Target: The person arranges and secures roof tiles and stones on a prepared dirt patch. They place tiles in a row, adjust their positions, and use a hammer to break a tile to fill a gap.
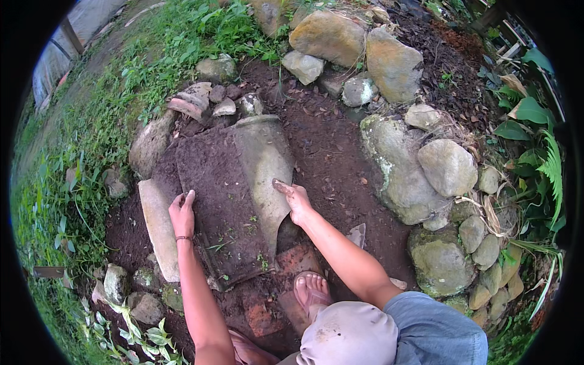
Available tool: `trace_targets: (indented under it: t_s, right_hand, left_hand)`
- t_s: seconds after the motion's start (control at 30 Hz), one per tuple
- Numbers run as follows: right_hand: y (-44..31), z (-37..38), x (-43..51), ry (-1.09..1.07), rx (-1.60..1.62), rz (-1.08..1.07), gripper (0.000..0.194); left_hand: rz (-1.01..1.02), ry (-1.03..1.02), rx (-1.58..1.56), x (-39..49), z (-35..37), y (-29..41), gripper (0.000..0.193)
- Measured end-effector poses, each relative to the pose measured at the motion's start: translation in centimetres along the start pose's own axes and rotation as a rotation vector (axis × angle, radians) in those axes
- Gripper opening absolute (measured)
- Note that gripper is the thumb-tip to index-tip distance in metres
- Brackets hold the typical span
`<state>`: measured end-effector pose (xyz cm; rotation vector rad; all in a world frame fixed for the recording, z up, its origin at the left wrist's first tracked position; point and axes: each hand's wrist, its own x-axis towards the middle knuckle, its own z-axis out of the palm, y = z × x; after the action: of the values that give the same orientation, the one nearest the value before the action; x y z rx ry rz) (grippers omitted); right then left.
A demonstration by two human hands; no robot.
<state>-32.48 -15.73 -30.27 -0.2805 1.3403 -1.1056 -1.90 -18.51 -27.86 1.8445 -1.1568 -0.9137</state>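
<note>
A flat, soil-covered sheet or slab (219, 191) lies on the ground before me, with a few small green sprouts on it. My left hand (183, 214) is at its left edge, thumb and fingertips close together; whether they pinch the edge cannot be told. Along its right side runs a curved, pale grey piece (267, 173), broken at its lower end. My right hand (292, 198) rests on or just over that piece, its extended fingers dark with soil; its grip is unclear. Another pale curved piece (157, 228) lies left of my left hand.
Large stones (401, 169) line the right side, and more rocks (328, 39) stand at the top. Broken curved shards (191, 100) lie beyond the slab. Red bricks (262, 315) sit near my sandalled feet. A pointed shard (357, 235) lies on the soil. Grass (105, 109) covers the left.
</note>
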Motion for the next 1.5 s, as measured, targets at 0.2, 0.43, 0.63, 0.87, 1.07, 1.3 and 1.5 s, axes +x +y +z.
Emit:
trace_targets:
  t_s: [0.2,0.43,0.63,0.87,1.07,1.3,1.5]
  right_hand:
    - [-0.1,0.3,-0.6,0.076,-0.072,-0.029,0.038]
    - [-0.3,-0.4,-1.1,0.04,-0.049,-0.041,0.046]
    - [-1.5,0.1,0.8,0.048,-0.002,-0.018,0.057]
    - [-0.8,-0.1,-0.2,0.118,0.025,-0.019,0.053]
    - [-3.8,-2.5,-4.2,0.162,-0.017,-0.107,0.059]
    - [-15.1,0.6,-4.0,0.221,-0.513,-0.459,0.078]
    - [-19.7,3.0,-5.9,0.065,-0.677,-0.537,0.076]
  left_hand:
    - [-0.022,0.038,-0.084,1.9,-0.6,1.4,0.049]
    - [-0.044,-0.115,-0.084,3.3,-0.9,1.5,0.048]
    - [-0.168,-0.053,-0.207,0.1,1.8,-0.2,0.052]
    - [-0.25,0.064,0.047,-1.3,2.3,2.1,0.065]
    - [-0.238,-0.033,-0.04,-7.2,3.4,6.1,0.049]
    - [-0.188,-0.001,-0.689,-9.1,4.9,8.8,0.047]
    - [-0.254,-0.002,-0.894,-10.8,6.0,8.6,0.038]
